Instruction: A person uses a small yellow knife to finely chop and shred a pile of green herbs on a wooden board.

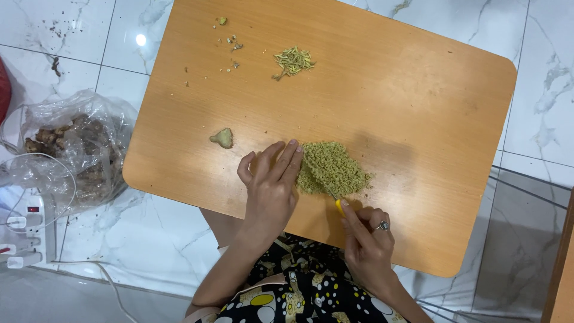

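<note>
A pile of finely chopped greenish-yellow root [332,168] lies near the front of a wooden board [418,107]. My left hand [272,185] rests flat on the board with its fingertips against the pile's left edge. My right hand [366,239], wearing a ring, grips a yellow-handled knife [336,201]; its blade reaches into the pile and is mostly hidden by the chopped bits. A small uncut root piece [222,138] lies to the left of my left hand.
A small heap of thin peel slivers [292,61] and scattered crumbs [230,45] sit at the board's far side. A clear plastic bag of brown roots [72,152] lies on the white marble floor at left, beside a white power strip [27,230].
</note>
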